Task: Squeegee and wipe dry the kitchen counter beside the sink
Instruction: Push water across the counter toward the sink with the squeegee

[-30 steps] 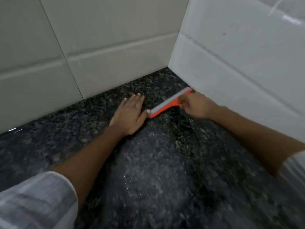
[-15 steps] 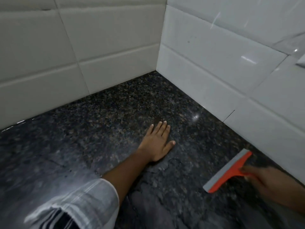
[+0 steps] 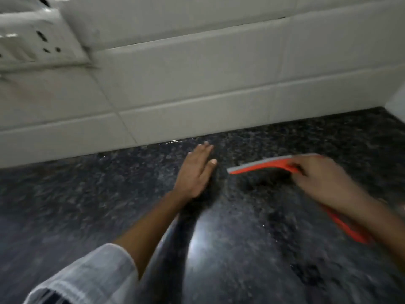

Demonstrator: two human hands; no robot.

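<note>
I see the left hand (image 3: 195, 172) pressed flat on the dark speckled worktop (image 3: 92, 194), palm down, its fingers (image 3: 205, 151) together and extended toward the tiled wall (image 3: 197, 84), the thumb set slightly apart on the side nearer the other hand. It grips nothing. A pale rolled sleeve (image 3: 96, 273) covers that arm above the elbow, at the near edge of the view.

To the right of those fingers, the right hand (image 3: 322, 183) is closed around the orange squeegee (image 3: 260, 165), clamped where the blade bar meets the handle. The grey-edged blade juts out from this grip toward the left hand, its free tip just short of the left thumb and not touching it. The orange handle runs back under the right palm and wrist and shows again on the near side of the forearm. The right hand and tool are blurred, so I cannot tell whether the blade's edge meets the stone or rides just above it.

Beyond both sets of fingers, the wall meets the worktop along a straight joint. High and far to the left of the left hand, a white switch plate (image 3: 37, 34) is mounted on the tiles. A bright sheen lies on the stone between the two forearms, nearer than the fingers.
</note>
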